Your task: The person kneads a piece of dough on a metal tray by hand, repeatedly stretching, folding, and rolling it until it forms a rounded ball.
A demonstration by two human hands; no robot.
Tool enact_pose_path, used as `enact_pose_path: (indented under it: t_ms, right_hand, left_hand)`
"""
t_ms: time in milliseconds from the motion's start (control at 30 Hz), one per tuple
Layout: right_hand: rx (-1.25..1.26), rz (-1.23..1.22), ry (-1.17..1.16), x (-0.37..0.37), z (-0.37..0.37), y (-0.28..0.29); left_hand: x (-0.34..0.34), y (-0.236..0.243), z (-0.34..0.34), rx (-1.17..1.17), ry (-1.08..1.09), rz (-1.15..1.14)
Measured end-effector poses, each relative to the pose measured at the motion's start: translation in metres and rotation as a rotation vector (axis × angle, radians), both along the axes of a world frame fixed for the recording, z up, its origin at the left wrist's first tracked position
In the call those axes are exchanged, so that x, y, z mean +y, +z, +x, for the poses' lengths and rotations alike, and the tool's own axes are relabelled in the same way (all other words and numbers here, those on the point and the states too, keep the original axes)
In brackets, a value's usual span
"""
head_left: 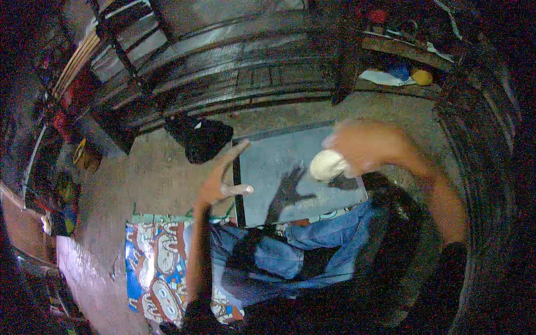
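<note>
A smooth, pale white lump (328,166) like dough or clay is gripped in my right hand (368,146), which is blurred by motion. It hangs above the right part of a flat grey board (273,159) with dark edges. My left hand (214,187) is held near the board's left edge, thumb and fingers spread apart and nothing between them. White residue marks its thumb tip. Dark shadows of the hands fall across the board. Below the board are my legs in blue jeans (279,259).
A cartoon-print mat (164,259) lies to the left of my legs on the concrete floor (153,173). Beyond the board sits a black cloth or bag (204,139). A dark slatted wooden frame (245,67) spans the back. At the far right, a low shelf holds a yellow round thing (422,77).
</note>
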State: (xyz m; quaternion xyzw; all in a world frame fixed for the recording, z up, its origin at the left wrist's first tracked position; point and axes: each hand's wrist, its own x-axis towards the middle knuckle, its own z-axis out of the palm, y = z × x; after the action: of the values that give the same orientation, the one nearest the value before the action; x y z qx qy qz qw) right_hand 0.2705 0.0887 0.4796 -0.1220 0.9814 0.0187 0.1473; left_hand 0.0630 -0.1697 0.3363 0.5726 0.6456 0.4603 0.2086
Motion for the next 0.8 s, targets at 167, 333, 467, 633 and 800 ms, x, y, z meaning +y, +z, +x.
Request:
enact_pose_path:
  t_ms: [167, 333, 467, 633, 800]
  right_hand:
    - [-0.119, 0.192, -0.08, -0.025, -0.062, -0.031]
    - [-0.086, 0.073, -0.081, -0.026, -0.068, -0.002]
    - [0.27, -0.213, 0.332, 0.009, -0.094, 0.035]
    - [0.49, -1.247, -0.175, 0.017, -0.073, 0.037]
    - [0.123, -1.833, -0.558, 0.009, -0.049, -0.149]
  left_hand:
    - [0.062, -0.037, 0.051, -0.051, 0.038, 0.066]
    - [0.114, -0.065, 0.092, -0.287, 0.178, 0.153]
    - [0.121, -0.072, 0.091, -0.534, 0.199, 0.205]
    - [0.102, -0.095, 0.088, -1.236, 0.136, 0.408]
    - [0.087, -0.058, 0.098, -1.198, 0.197, 0.465]
